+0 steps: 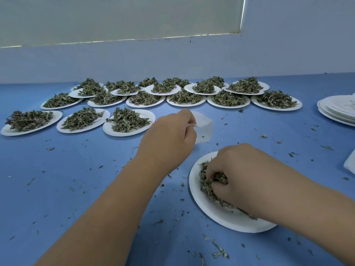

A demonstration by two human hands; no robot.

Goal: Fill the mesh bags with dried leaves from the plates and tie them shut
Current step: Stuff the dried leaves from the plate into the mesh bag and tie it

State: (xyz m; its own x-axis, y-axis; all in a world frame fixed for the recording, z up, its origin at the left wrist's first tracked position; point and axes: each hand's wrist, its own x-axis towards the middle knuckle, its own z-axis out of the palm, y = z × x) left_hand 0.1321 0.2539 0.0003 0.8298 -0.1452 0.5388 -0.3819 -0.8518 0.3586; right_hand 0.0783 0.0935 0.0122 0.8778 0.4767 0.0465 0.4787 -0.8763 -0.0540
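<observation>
My left hand (167, 139) holds a thin white mesh bag (204, 127) above the blue table, its fingers pinching the bag's top edge. The bag hangs beyond the hand, partly hidden by it. My right hand (244, 173) is down in a white paper plate (209, 210) near the front right, its fingers curled around a clump of dried green leaves (206, 179). The hand covers most of the pile on that plate.
Several white plates heaped with dried leaves (127, 120) stand in rows across the back of the blue table (76, 189). A stack of bare plates (338, 109) sits at the right edge, with something white (350, 162) below it. Leaf crumbs lie scattered about.
</observation>
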